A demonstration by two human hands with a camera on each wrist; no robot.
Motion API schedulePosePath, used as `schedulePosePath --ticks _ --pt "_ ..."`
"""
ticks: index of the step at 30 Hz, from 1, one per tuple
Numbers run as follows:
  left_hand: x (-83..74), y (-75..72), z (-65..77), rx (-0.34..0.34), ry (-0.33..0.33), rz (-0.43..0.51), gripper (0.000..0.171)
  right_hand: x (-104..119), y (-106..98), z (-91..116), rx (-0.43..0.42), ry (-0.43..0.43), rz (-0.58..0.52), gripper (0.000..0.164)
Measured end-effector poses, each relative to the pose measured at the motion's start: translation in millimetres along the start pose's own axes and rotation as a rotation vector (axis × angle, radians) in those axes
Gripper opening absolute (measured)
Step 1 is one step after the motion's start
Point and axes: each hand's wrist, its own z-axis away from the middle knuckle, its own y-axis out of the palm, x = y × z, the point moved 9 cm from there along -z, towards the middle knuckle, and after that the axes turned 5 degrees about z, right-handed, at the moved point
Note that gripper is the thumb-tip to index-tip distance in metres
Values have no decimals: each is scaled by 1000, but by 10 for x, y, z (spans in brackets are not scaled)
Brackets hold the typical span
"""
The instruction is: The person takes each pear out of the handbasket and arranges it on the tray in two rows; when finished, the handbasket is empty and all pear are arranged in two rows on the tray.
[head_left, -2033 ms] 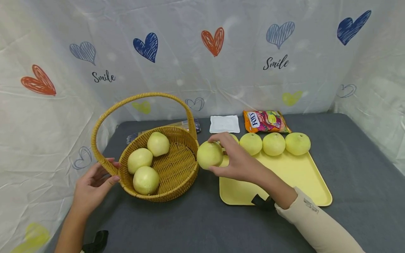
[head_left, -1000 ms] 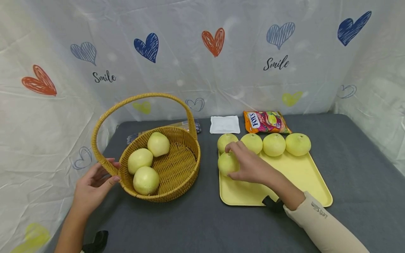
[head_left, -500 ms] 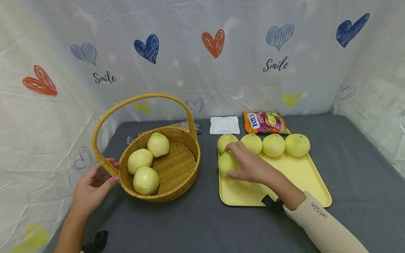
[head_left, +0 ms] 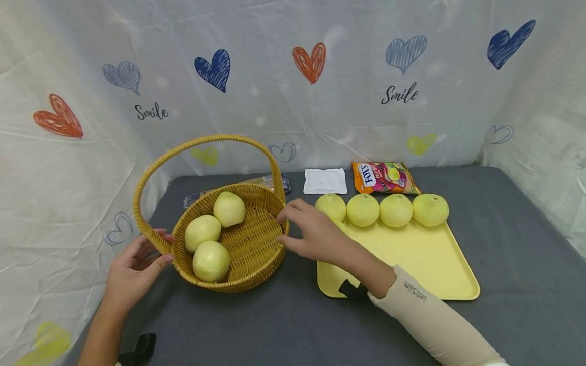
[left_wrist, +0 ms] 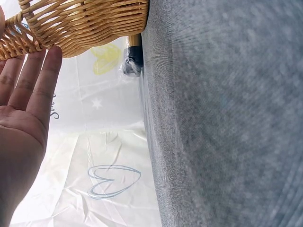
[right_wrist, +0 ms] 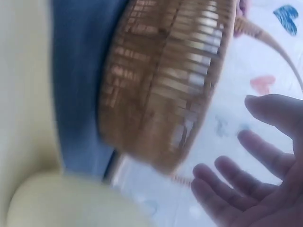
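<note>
A wicker basket (head_left: 256, 249) with a tall arched handle holds three round yellow-green fruits (head_left: 211, 261). My left hand (head_left: 133, 269) holds the basket at the left foot of its handle, thumb in front and fingers behind; in the left wrist view the fingertips touch the weave. My right hand (head_left: 316, 234) hovers at the basket's right rim, thumb and fingers spread with nothing between them. Behind it, a fruit (head_left: 341, 226) on the yellow tray (head_left: 412, 269) is mostly hidden. Several similar fruits (head_left: 396, 210) stand in a row along the tray's back edge.
Behind the tray lie an orange candy bag (head_left: 386, 177) and a white flat packet (head_left: 325, 181). A clear-wrapped item (head_left: 270, 180) lies behind the basket. A printed white curtain (head_left: 293, 101) rises beyond the grey tabletop (head_left: 274, 330).
My right hand brought a fruit from near the basket to the tray's left side and let it go. Then it moved left, unladen, to the basket rim. The left hand stayed put.
</note>
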Motion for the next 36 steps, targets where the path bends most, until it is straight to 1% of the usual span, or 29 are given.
schedulePosePath --ticks 4,6,7,9,11,13,15,18,20,21,25,28,30,31,33,36 --pt "19 6 -7 -1 -12 -26 54 285 236 -176 39 -146 -14 30" --pt "18 6 -11 -2 -6 -23 54 410 387 -258 92 -204 -16 32" --pt "15 8 -11 -2 -3 -17 54 463 467 -298 129 -218 -28 34" --pt "7 11 -8 0 4 -8 54 536 635 -378 211 -211 -51 39" --pt "4 12 -4 0 3 -17 55 592 800 -453 296 -194 -60 49" --pt "4 15 0 2 -2 -32 55 654 959 -516 383 -195 -70 59" --pt "6 14 0 6 -5 -34 56 721 1101 -562 460 -224 -61 66" --pt "-5 17 -4 13 -1 -15 55 773 1260 -605 542 -254 -56 68" --pt "-13 16 -8 13 0 1 54 771 1307 -637 550 -249 -63 65" --pt "-18 18 -10 13 1 3 54 760 1314 -655 541 -241 -70 63" --pt "-2 12 -14 -2 -22 -40 53 696 1294 -693 490 -205 -93 59" --pt "28 7 -9 -7 -43 -78 54 621 1251 -694 462 -181 -65 58" --pt "35 8 -5 -7 -43 -69 55 539 1212 -697 448 -150 -43 57" --pt "36 7 -2 -5 -36 -57 55 484 1191 -704 441 -124 -42 55" --pt "38 5 3 0 -27 -36 55 350 1151 -723 427 -51 -61 47" --pt "33 -2 8 -1 -16 -14 55 137 1109 -747 406 94 -142 37"
